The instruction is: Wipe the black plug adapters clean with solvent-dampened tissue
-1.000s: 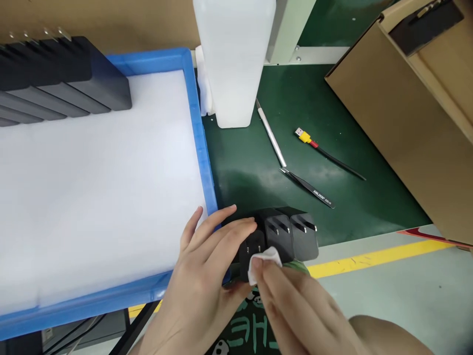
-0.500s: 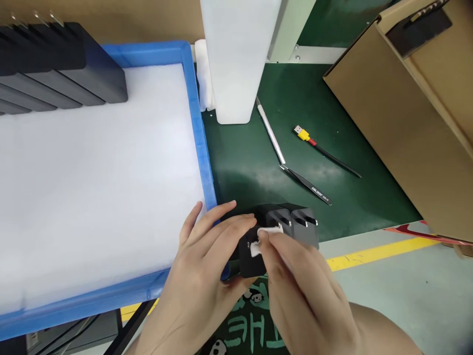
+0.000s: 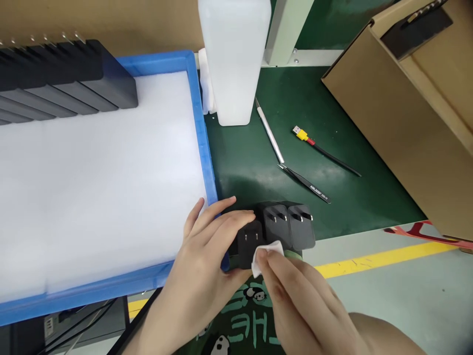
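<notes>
1. The left hand is gripping 1 adapter, thumb below, fingers above; its pronged face is facing the camera, its long axis mostly hiding.
2. The right hand is pinching a cloth, the adapter lying just left.
3. 2 more adapters are sitting just right of it.

Single head-worn cam looks forward and down from close above the hands, framed low-center, covering the table ahead, blue tray left, carton upper right, floor lower right.
</notes>
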Demonstrator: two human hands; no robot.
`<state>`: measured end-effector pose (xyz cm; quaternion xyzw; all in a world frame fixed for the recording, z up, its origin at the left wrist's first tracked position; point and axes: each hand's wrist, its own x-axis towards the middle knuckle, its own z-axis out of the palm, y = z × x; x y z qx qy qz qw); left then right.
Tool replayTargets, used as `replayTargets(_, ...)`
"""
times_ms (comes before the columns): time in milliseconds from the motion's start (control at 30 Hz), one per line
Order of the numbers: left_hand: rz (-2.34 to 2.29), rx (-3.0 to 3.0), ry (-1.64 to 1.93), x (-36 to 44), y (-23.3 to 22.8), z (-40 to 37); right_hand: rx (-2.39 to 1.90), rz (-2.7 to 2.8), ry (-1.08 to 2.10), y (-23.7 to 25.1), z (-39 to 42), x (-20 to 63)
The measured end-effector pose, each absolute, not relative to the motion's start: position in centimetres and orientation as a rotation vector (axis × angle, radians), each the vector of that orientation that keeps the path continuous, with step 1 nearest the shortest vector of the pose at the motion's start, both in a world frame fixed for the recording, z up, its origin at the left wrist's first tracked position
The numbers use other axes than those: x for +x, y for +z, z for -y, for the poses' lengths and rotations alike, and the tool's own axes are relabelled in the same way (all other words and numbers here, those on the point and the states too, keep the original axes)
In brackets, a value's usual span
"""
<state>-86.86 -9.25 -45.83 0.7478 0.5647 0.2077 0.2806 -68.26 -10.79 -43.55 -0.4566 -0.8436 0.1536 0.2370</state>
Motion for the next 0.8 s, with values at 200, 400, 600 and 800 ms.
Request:
replayTargets(200,-1.538,2.01,0.493,-85.9,-45.4,8.5,-1.366,2.232,0.356,-42.8,10.6,-64.4)
replayTargets(400,-1.522,1.994,0.543,-84.6,-45.3,7.6,-1.181,2.298,0.327,-44.7,9.0,-66.0)
replayTargets(600,-1.505,1.943,0.587,-84.5,-45.4,7.6,-1.111,2.371,0.128,-45.6,9.4,-67.7)
replayTargets(800,-1.486,1.947,0.584,-84.5,-45.4,7.3,-1.16,2.437,0.03,-44.8,9.5,-67.4)
